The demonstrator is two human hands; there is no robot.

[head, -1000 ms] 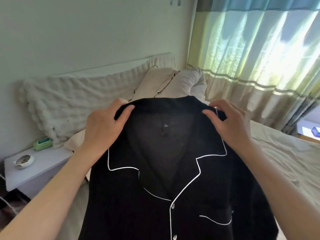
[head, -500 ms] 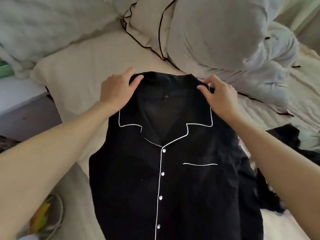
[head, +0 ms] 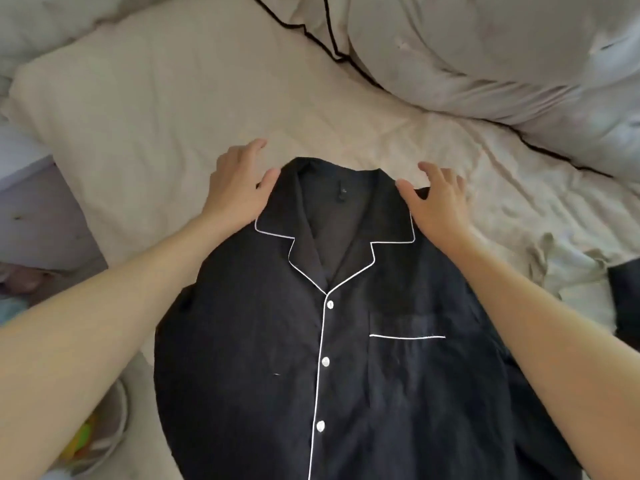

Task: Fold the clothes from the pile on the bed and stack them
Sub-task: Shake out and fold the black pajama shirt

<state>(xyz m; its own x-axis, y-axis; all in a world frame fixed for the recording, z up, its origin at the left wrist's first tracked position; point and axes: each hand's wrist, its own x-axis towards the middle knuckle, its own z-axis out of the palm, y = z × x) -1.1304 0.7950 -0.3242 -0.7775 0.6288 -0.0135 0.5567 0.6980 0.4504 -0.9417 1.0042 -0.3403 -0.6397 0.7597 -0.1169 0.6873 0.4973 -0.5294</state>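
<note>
Two hands (head: 332,199) on black shirt (head: 332,358)

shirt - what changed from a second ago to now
The shirt came down from being held up in the air by its shoulders and now lies front up on the bed. The left hand and right hand have let go of their pinch; their fingers are opened out at the collar corners. The shirt is buttoned and facing the same way as before.
</note>
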